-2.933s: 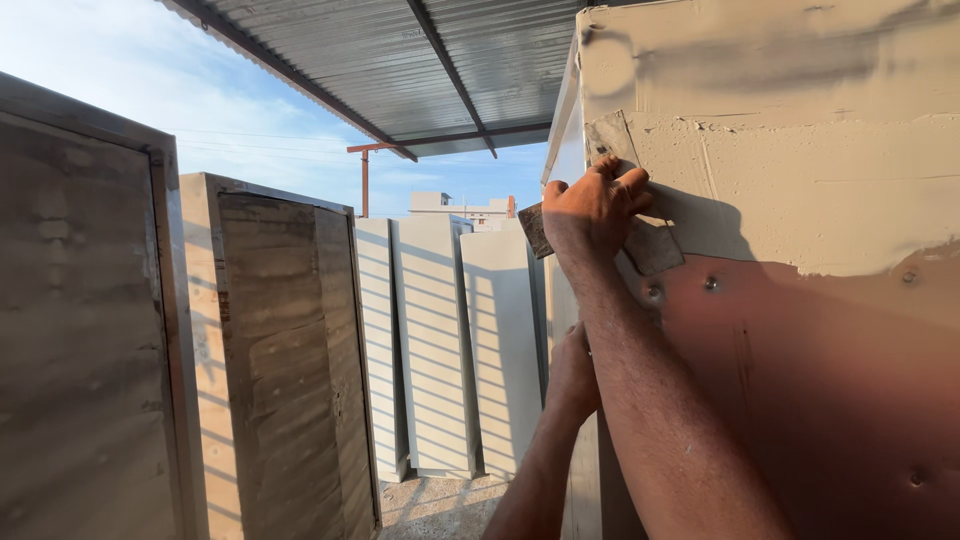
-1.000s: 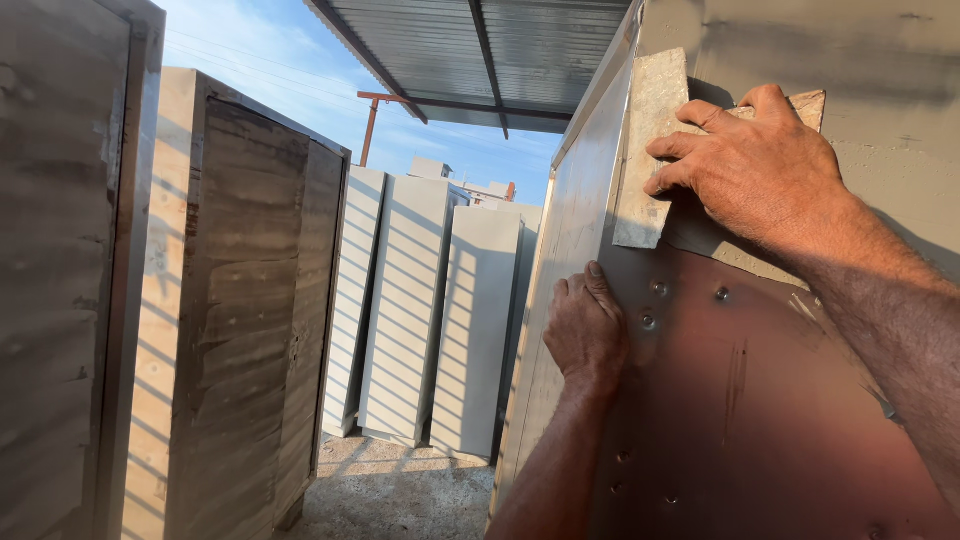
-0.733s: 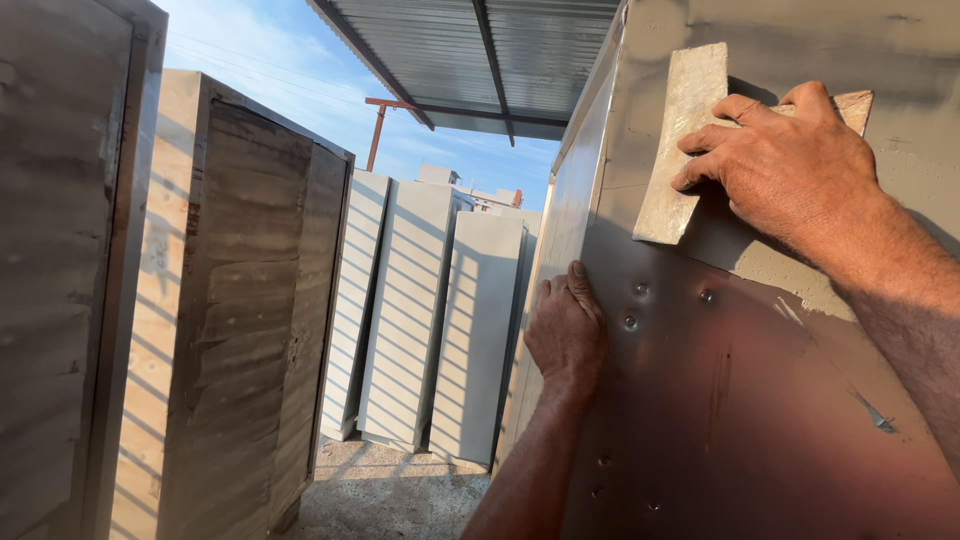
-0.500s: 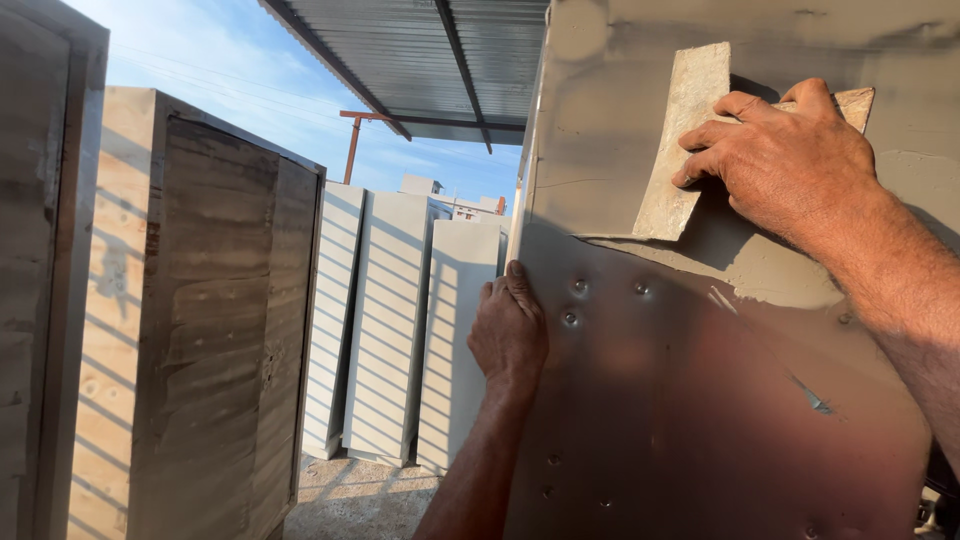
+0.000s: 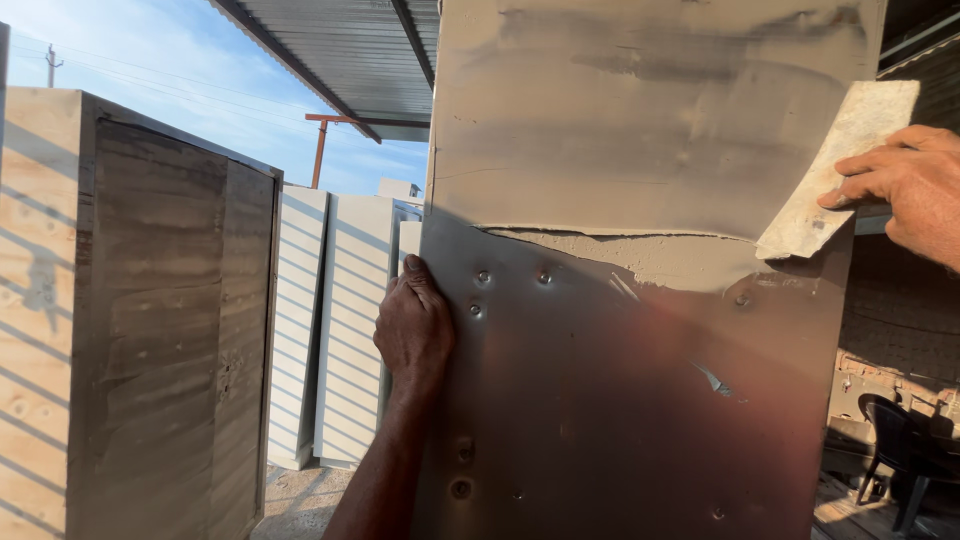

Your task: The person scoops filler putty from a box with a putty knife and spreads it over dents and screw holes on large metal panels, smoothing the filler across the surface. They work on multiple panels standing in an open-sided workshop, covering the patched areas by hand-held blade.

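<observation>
The upright metal panel (image 5: 640,400) is standing between both hands. The left hand (image 5: 413,330) is clamping its fingers around the panel's left edge. The right hand (image 5: 915,190) fingers are pinching the flat scraper (image 5: 835,170), its long axis slanting down-left onto the wet coating, nearest this hand.

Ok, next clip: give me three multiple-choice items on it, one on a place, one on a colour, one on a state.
1. Where is the left hand?
A. on the panel's left edge
B. on the chair
C. on the roof

2. What colour is the bare lower part of the panel?
A. green
B. reddish brown
C. blue

3. How far is the panel coated?
A. fully
B. not at all
C. upper part only

Answers: 1 A, fingers wrap the edge. 2 B, the uncoated metal shows it. 3 C, grey coat ends beside the scraper in the right hand.
</observation>
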